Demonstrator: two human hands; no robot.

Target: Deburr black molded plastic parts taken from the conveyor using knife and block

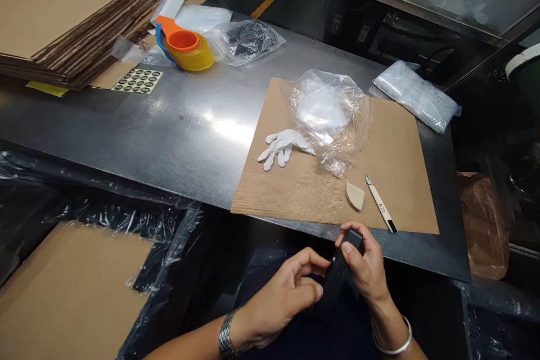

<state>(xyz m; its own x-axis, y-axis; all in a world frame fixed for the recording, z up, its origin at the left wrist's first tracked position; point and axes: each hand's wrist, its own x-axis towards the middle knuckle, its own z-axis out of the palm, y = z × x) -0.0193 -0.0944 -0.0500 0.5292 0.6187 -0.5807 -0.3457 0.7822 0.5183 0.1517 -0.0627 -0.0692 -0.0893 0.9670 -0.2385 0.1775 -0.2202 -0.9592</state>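
Both of my hands hold a small black box-like object (340, 270) over my lap, just below the front edge of the metal table (169, 129). My left hand (282, 298) is curled round its lower end. My right hand (367, 264) grips its upper end, thumb on its face. On the cardboard sheet (396, 163) ahead lie a white glove (285, 145), a crumpled clear plastic bag (331, 115), a small tan wedge (355, 196) and a thin white craft knife (381, 211).
A stack of flat cardboard (71, 11) fills the far left. Near it sit an orange and yellow tape dispenser (185, 45), a sheet of round black stickers (138, 80) and bags of dark parts (248, 39). A white bag (415, 95) lies at the right. A plastic-lined carton (71, 287) stands lower left.
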